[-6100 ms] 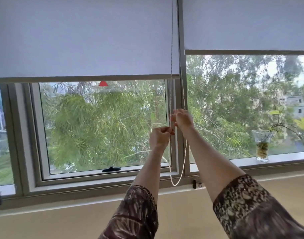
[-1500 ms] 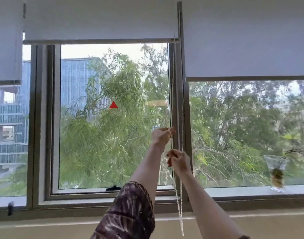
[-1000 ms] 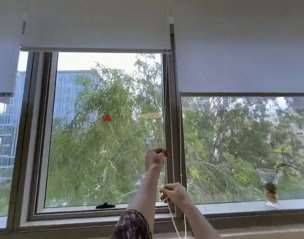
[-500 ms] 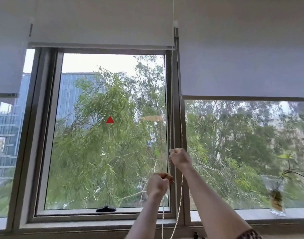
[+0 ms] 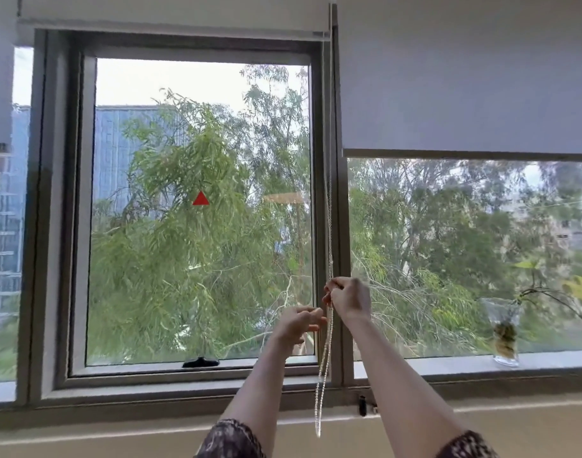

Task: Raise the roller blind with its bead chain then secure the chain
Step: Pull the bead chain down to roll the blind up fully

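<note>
Roller blind (image 5: 170, 9) almost fully up, bottom bar close under the top of the window frame. Bead chain (image 5: 329, 226) straight down along the mullion, loop hanging just past the sill. Right hand (image 5: 349, 297) curled, pinching the chain between thumb and fingers. Left hand (image 5: 299, 322) just beside the chain, fingers loosely spread, apparently gripping nothing, though blurred.

Probably the last strokes of the raise. Pull only the lifting strand, in short strokes straight down and close to the mullion, to avoid skipped beads at the top drive. Stop just short of the top, to spare the bar a jam against the roller. Keep one hand pinched on the chain during every regrip. Then carry the loop to the small dark fitting (image 5: 362, 404) on the lower frame, likely the chain holder, and hook it taut, without a twist.

No brand, label or legible writing anywhere; only a plain red triangle (image 5: 200, 199) on the pane.
</note>
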